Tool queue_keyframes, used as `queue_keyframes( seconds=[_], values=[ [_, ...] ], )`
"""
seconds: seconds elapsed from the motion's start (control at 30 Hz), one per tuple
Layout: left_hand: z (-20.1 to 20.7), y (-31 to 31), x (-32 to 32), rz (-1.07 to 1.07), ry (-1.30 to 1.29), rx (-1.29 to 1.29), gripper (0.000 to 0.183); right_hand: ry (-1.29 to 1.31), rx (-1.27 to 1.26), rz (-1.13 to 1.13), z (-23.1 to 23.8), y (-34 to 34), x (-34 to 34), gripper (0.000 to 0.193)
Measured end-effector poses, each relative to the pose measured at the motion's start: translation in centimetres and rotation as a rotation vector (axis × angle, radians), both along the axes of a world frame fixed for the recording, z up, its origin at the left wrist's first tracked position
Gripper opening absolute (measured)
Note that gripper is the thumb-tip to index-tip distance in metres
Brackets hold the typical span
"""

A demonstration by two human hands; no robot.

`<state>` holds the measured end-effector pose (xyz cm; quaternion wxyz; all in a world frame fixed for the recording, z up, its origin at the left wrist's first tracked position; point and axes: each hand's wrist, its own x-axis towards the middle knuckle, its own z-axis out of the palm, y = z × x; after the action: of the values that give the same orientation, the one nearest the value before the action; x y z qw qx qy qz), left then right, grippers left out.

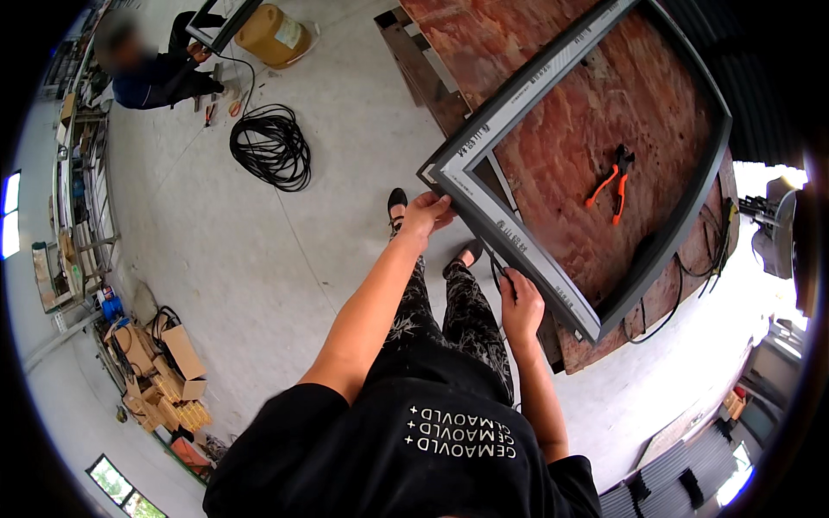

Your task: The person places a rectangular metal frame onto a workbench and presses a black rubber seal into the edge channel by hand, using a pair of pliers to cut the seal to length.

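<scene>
A dark grey metal window frame (516,237), faced with silver film, rests on the reddish wooden worktop (570,164) with its near corner jutting past the edge. At that corner my left hand (427,216) is closed, thumb and fingers pinching the outer edge. My right hand (522,304) is closed round a thin black rubber strip (494,262) below the frame's near side. From there the strip runs up toward the frame's edge; its upper end is hidden. Inside the frame, pliers (617,183) with orange handles lie on the wood.
A coil of black strip (270,148) lies on the floor at left. Beyond it a seated person (160,65) holds another frame (223,24) beside a yellow bucket (272,36). Cardboard boxes (177,358) and loaded shelves line the left wall. Loose black strips (682,285) hang off the worktop's right side.
</scene>
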<state>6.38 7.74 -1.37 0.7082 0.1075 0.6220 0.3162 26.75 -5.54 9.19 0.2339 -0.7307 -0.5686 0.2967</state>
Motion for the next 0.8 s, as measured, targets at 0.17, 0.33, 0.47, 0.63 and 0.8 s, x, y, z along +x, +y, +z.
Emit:
queue_keyframes(
  seconds=[0.17, 0.33, 0.47, 0.63, 0.8],
  values=[
    [-0.9, -0.3, 0.1, 0.005, 0.0, 0.004, 0.015, -0.005, -0.072, 0.049, 1.4, -1.9, 1.9, 0.028],
    [0.0, -0.5, 0.6, 0.018, -0.013, 0.012, 0.013, 0.386, -0.257, -0.291, -0.9, -15.0, 13.6, 0.035],
    [0.8, -1.2, 1.2, -0.019, -0.064, 0.003, 0.013, 0.523, -0.447, -0.562, 3.1, -17.6, 19.8, 0.021],
    [1.1, -1.5, 2.3, 0.008, -0.061, 0.041, 0.012, 0.05, -0.314, -0.303, 2.3, -16.1, 20.2, 0.018],
    [-0.1, -3.6, 3.8, -0.067, -0.059, 0.034, 0.013, -0.108, -0.305, -0.234, 2.7, -14.6, 19.5, 0.02]
  ],
)
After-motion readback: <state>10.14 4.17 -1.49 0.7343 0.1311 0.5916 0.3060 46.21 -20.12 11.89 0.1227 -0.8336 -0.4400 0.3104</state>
